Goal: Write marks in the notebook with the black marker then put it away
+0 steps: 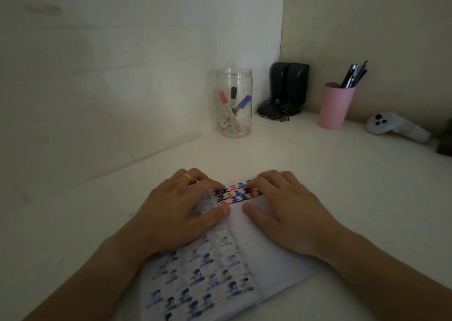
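Press both flat, empty hands, left [182, 207] and right [281, 204], evenly on the notebook [244, 259], then lift the black marker [233, 98] straight from the jar [234, 81].

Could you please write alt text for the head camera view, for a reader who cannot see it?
Two bare hands, left hand and right hand, press flat on an open white notebook with red, blue and black marks. Behind stands a clear plastic jar holding the black-capped marker.
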Demonstrator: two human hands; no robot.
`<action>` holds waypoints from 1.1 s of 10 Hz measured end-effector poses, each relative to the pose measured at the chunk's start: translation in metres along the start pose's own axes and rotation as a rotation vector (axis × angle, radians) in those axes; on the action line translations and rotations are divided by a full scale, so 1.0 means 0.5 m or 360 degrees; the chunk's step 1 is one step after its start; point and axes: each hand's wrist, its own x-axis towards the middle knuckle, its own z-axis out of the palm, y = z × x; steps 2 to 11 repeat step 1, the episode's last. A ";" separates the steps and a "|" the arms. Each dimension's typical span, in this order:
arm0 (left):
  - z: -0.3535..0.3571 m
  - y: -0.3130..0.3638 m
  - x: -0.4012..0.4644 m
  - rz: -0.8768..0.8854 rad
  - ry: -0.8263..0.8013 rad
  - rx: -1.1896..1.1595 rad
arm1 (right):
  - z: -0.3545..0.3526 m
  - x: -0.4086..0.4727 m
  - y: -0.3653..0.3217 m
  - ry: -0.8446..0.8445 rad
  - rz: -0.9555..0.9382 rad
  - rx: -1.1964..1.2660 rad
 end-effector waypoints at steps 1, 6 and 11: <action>-0.003 0.002 -0.007 0.0008 0.0014 0.0006 | -0.005 0.007 -0.006 0.0028 0.0016 0.0023; -0.003 0.002 -0.007 0.0008 0.0014 0.0006 | -0.005 0.007 -0.006 0.0028 0.0016 0.0023; -0.003 0.002 -0.007 0.0008 0.0014 0.0006 | -0.005 0.007 -0.006 0.0028 0.0016 0.0023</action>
